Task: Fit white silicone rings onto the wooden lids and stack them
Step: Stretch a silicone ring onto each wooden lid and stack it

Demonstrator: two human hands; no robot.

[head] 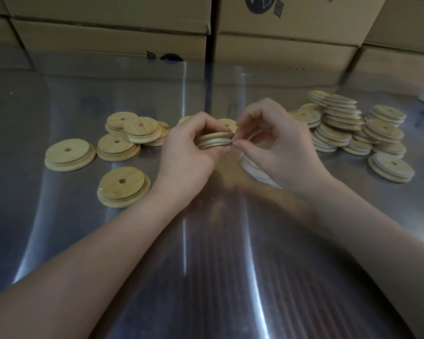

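While the left hand grips a wooden lid edge-on just above the steel table, the right hand pinches a white silicone ring against its rim, bare lids lying left, ringed lids piled right.

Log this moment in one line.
left hand: grips wooden lid | right hand: pinches white ring at lid edge | ringed lids: piled right | bare lids: left

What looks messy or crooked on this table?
The ringed lids on the right are slumped in leaning, overlapping heaps rather than straight stacks. The bare lids on the left lie scattered, some overlapping. Nothing looks broken or spilled.
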